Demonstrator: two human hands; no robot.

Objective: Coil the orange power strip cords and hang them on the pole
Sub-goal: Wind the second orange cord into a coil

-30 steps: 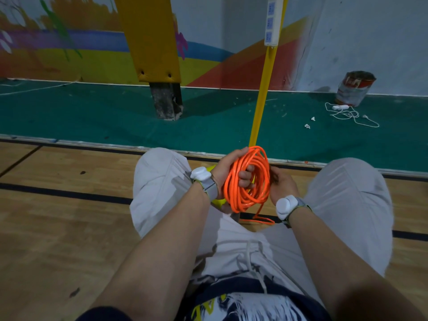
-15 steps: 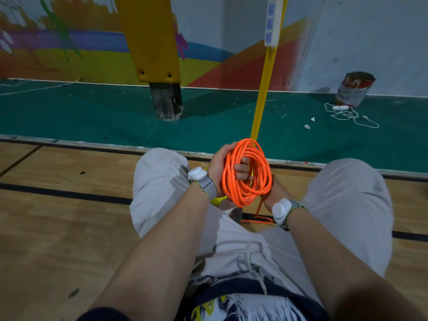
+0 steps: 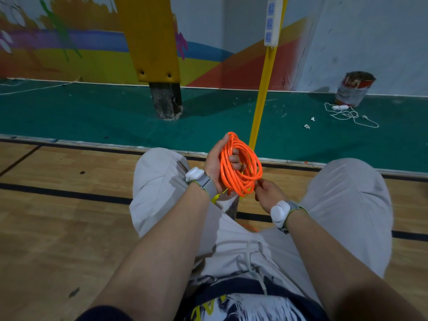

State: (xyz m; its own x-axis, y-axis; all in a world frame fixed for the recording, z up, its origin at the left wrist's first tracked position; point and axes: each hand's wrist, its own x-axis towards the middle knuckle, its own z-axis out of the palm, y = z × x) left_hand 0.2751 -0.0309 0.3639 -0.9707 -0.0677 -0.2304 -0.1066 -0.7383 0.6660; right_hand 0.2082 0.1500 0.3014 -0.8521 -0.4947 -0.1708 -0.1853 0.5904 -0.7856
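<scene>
A coil of orange cord (image 3: 240, 167) with several loops hangs in front of me between my knees. My left hand (image 3: 217, 162) grips the coil, fingers curled through its middle. My right hand (image 3: 266, 193) pinches the cord at the coil's lower right edge. A thin yellow pole (image 3: 261, 98) rises just behind the coil, with a white power strip (image 3: 271, 22) fixed high on it. A short stretch of orange cord (image 3: 251, 227) lies on the floor below my hands.
I sit on a wooden floor (image 3: 58, 228) with both knees raised. Beyond lies a green floor strip (image 3: 92, 117). A thick yellow padded post (image 3: 150, 42) stands at the back, a paint can (image 3: 354, 89) and a white cable (image 3: 347, 114) at the right.
The coil has risen slightly with my left hand. My right hand came out from behind the coil and now pinches the cord at its lower right edge.
</scene>
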